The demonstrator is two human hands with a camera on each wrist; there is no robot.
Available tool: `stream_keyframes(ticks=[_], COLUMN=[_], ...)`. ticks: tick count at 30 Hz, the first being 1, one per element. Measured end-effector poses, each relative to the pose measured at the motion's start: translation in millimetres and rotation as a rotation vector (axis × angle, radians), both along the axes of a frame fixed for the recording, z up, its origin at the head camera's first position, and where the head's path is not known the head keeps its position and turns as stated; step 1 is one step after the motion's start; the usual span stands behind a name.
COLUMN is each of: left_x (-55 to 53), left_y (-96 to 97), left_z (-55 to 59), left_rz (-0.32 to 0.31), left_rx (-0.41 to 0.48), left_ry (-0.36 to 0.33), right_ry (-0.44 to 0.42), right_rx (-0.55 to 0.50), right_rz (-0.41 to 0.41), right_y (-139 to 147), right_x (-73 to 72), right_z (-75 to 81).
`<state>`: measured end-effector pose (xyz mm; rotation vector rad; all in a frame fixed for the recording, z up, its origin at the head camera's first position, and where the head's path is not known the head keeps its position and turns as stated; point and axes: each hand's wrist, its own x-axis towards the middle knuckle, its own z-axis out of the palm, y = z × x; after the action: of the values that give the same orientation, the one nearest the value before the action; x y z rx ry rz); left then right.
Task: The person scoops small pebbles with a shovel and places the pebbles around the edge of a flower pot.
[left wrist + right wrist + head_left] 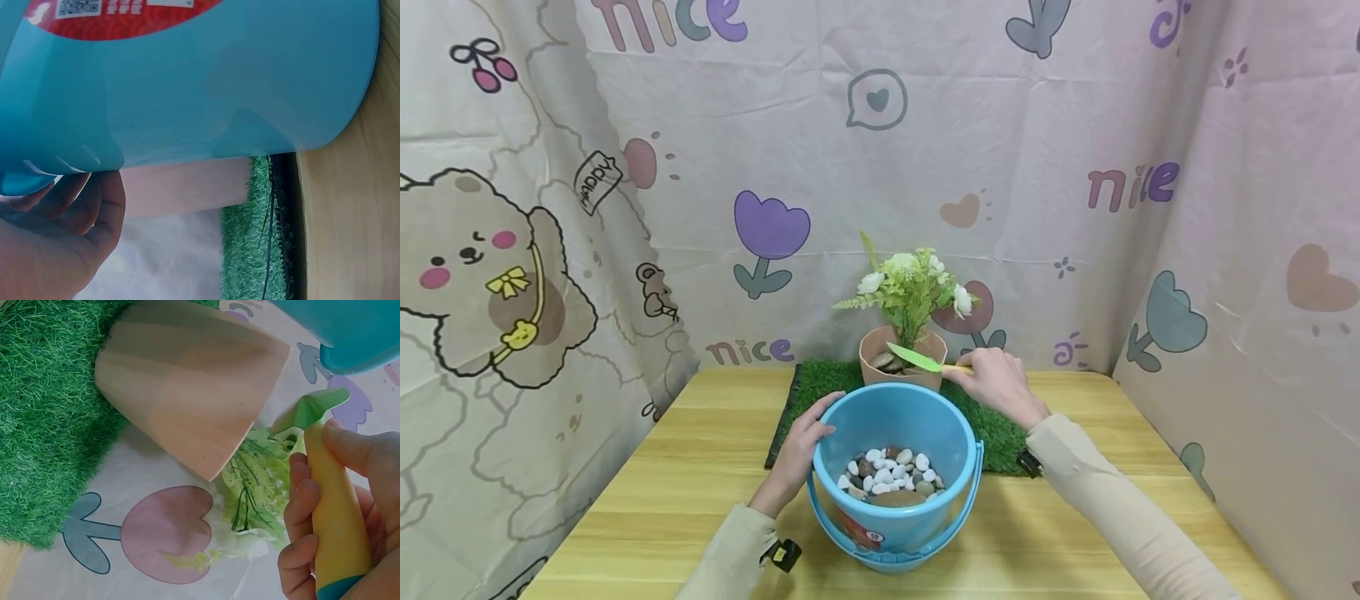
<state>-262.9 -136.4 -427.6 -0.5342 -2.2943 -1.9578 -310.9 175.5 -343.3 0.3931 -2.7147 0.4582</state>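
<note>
A blue plastic bucket (891, 521) stands upright on the table, with white, brown and grey pebbles (887, 477) at its bottom. My left hand (802, 446) grips its rim on the left side; the left wrist view shows the fingers (109, 209) against the outer wall below the rim. In my right hand (996, 385) is a small trowel, held by its yellow handle (340, 525). Its green blade (913, 357) points left, over the front of a pale pink flowerpot (868, 343). Stones (887, 363) lie in the pot around the stems of a white-flowered plant (910, 283).
A green artificial grass mat (827, 379) lies under the flowerpot and behind the bucket. The bucket's handle (917, 552) hangs down at the front. Printed cloth (880, 192) surrounds the wooden table (700, 467) at the back and both sides.
</note>
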Motion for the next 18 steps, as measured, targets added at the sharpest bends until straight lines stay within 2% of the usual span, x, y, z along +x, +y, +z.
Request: stream_keyframes(ticks=[11, 18], left_x=[0.4, -0.5], left_y=[0.0, -0.6], left_z=[-0.8, -1.0], left_rz=[0.005, -0.009], left_rx=[-0.002, 0.004], left_ry=[-0.002, 0.003], right_ry=[-0.021, -0.025], right_rx=[-0.010, -0.040], right_rz=[0.040, 0.170], right_y=[0.4, 5.9], right_x=[8.9, 18.4], right_z=[-5.7, -5.0])
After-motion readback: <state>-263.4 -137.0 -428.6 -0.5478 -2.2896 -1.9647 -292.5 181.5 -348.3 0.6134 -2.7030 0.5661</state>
